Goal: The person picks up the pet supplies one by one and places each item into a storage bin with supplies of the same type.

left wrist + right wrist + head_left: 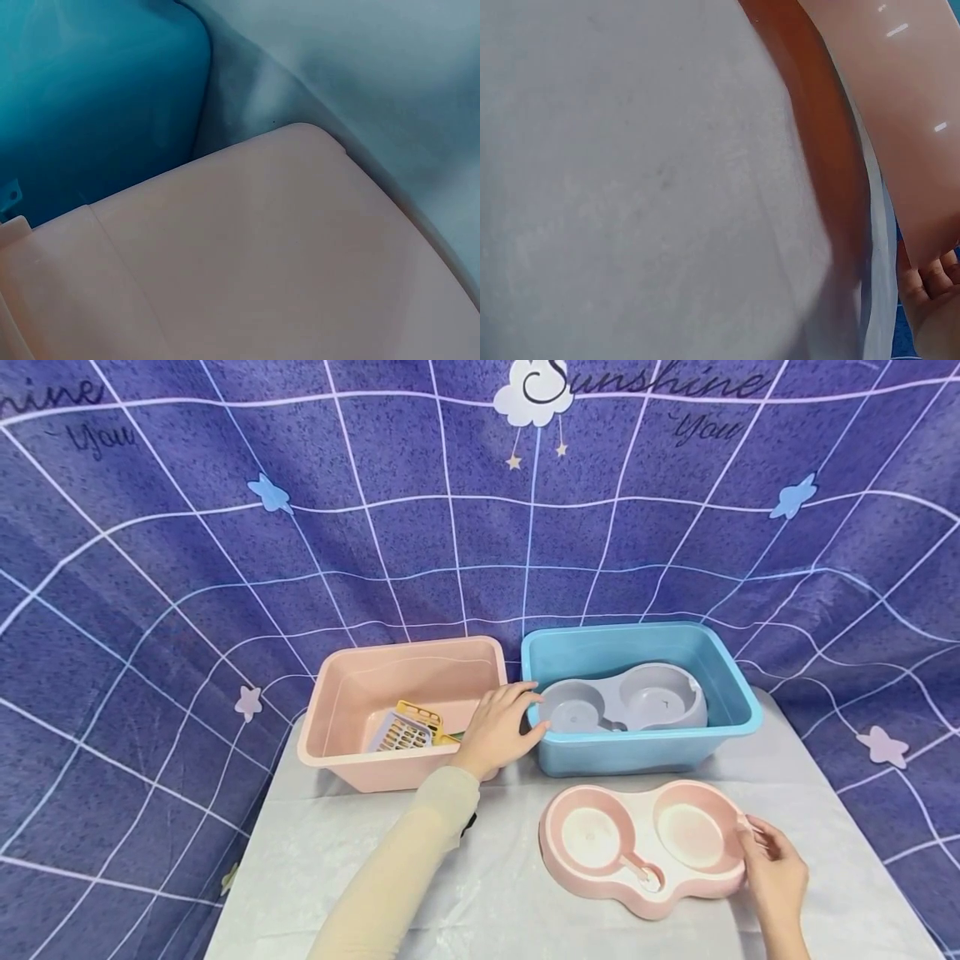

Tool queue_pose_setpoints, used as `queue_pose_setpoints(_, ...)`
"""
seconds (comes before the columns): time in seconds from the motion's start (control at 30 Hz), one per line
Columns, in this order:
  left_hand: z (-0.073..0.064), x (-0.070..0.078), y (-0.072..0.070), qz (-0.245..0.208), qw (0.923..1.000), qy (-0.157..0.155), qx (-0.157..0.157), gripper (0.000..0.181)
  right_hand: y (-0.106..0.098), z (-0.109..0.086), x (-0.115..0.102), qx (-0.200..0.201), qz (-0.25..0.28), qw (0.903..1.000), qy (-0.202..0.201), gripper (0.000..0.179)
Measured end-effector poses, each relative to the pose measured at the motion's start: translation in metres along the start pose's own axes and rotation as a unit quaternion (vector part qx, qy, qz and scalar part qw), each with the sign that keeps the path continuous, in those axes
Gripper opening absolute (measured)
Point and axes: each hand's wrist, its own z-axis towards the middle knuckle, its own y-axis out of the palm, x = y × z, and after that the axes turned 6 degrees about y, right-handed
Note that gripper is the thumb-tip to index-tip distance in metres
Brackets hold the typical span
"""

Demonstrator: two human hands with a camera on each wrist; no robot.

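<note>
My right hand (776, 868) grips the right end of a pink double pet bowl (642, 827), thumb over the edge. In the right wrist view, the fingers (934, 277) curl at the lower edge of the pink bowl (919, 135). My left hand (500, 727) reaches over the right side of a pink bin (405, 652), its extended fingertips right at the left rim of a blue bin (637, 756). Inside the blue bin a grey double pet bowl (621, 689) leans. The left wrist view shows only the pink bin (247, 247) and blue bin (97, 97), no hand.
A lilac slotted litter scoop (402, 732) and a yellow slotted scoop (420, 712) lie in the pink bin. Both bins stand side by side at the back of the table (495, 902), which has a pale cover. A purple-blue patterned curtain (405, 543) hangs behind and at the sides.
</note>
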Motion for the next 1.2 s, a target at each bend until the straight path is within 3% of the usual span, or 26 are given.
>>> queue_pose_setpoints(0.2,-0.001,0.0,0.001,0.006,1.0,-0.004,0.002,0.05,-0.003,0.001,-0.002,-0.005,0.057,0.9978,0.033,0.039)
queue_pose_setpoints(0.43,-0.001,0.001,0.002,0.007,0.9999,-0.008,0.005,0.046,-0.009,0.001,0.001,-0.027,0.153,0.9843,0.083,0.034)
queue_pose_setpoints(0.87,-0.001,0.002,0.002,0.017,0.9998,-0.009,0.006,0.046,-0.015,-0.001,0.005,0.013,0.154,0.9863,0.057,0.023)
queue_pose_setpoints(1.2,-0.001,0.003,0.001,0.013,0.9998,-0.011,0.004,0.045,-0.028,-0.004,-0.002,0.024,0.206,0.9756,0.072,0.018)
